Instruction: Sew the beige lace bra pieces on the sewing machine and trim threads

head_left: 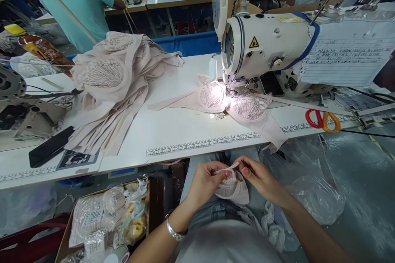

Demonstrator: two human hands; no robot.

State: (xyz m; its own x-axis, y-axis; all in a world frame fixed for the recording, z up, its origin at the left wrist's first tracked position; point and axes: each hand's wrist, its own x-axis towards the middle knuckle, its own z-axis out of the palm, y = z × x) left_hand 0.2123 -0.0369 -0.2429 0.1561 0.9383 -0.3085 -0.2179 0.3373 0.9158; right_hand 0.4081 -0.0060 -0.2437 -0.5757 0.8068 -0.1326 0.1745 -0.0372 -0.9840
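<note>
Over my lap, my left hand (214, 178) pinches the upper edge of a pale pink bra piece (230, 191) with a lace cup. My right hand (254, 174) has thumb and fingers closed on the same edge, near its narrow tip. The piece hangs down between both hands, its lower part loose on my jeans. Above them on the table, a pale pink bra (249, 109) with two lace cups lies under the needle of the lit sewing machine (256, 45). One end of it droops over the table's front edge.
A pile of bra pieces (114, 86) covers the table's left part, beside a black phone (51, 146). Scissors (322, 120) with red and orange handles lie at the right. A box of packages (101, 218) stands lower left. Beyond, a person in a teal shirt (74, 4) works.
</note>
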